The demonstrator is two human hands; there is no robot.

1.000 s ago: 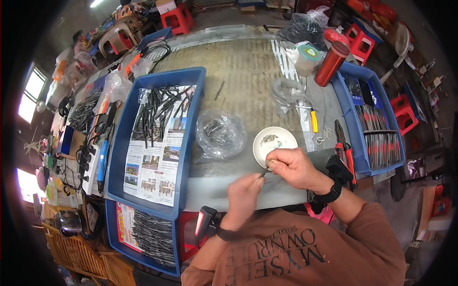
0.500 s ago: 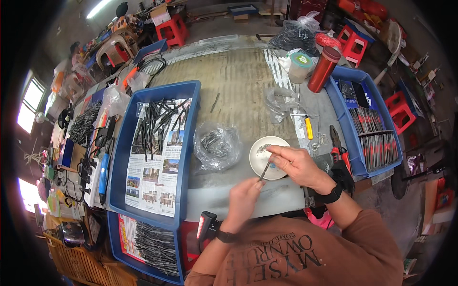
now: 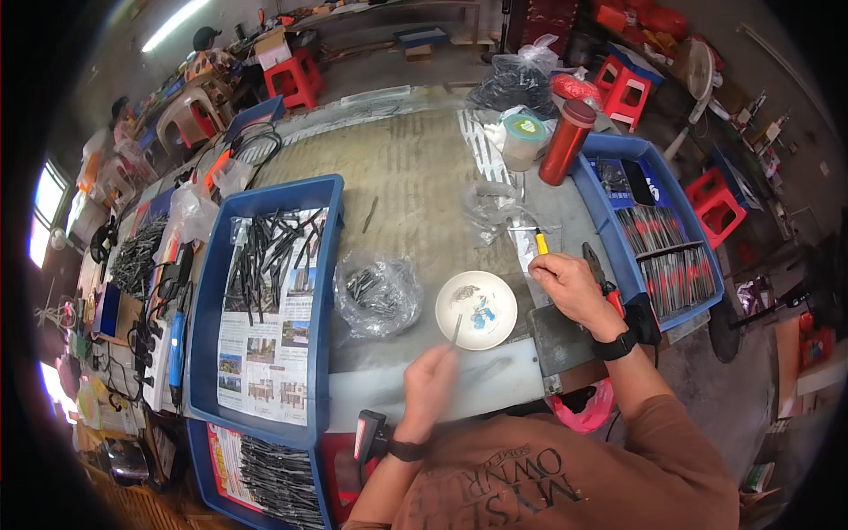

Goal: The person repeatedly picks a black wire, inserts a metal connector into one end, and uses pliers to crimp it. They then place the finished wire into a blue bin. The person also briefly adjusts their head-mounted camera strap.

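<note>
A slim dark rod sticks up from the closed fingers of my left hand, which is slightly blurred near the table's front edge. Its tip reaches over the rim of a small white dish with a blue pattern. A little pile of tiny metal pieces lies in that dish. To the right, my right hand has its fingers closed at the lower end of a yellow-handled screwdriver, covering part of the handle. The screwdriver's shaft points away from me on the table.
Left of the dish sits a clear plastic bag of dark pieces, then a blue tray with black strips on newspaper. Pliers, a red flask, a lidded tub and another blue tray stand at right.
My right hand has left the rod and moved right to the screwdriver. My left hand keeps the rod and has drawn back slightly toward me. The whole view has shifted a little.
</note>
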